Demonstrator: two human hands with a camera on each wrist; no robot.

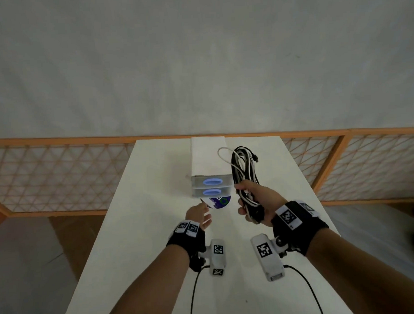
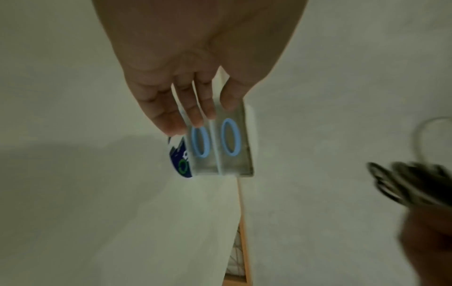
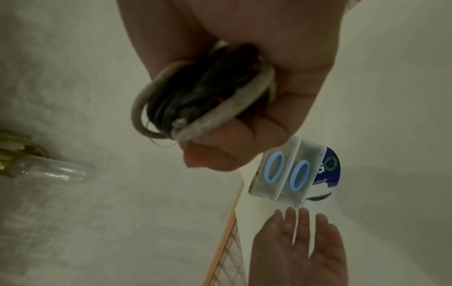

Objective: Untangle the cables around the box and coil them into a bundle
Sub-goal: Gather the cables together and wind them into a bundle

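A long white box (image 1: 209, 163) with two blue oval handles on its near end (image 2: 220, 143) (image 3: 286, 174) lies on the white table (image 1: 145, 229). A coiled bundle of black and white cables (image 1: 245, 169) (image 3: 195, 96) is gripped in my right hand (image 1: 252, 203) (image 3: 244, 123), to the right of the box and clear of it. My left hand (image 1: 201, 214) (image 2: 186, 100) (image 3: 300, 241) reaches toward the box's near end with straight, spread fingers, holding nothing. No cable lies round the box.
A blue round label (image 1: 220, 202) lies on the table under the box's near end. An orange-framed lattice fence (image 1: 61, 176) runs behind the table, with a pale wall (image 1: 198, 63) above. Thin black wrist-camera leads (image 1: 307, 292) trail toward me.
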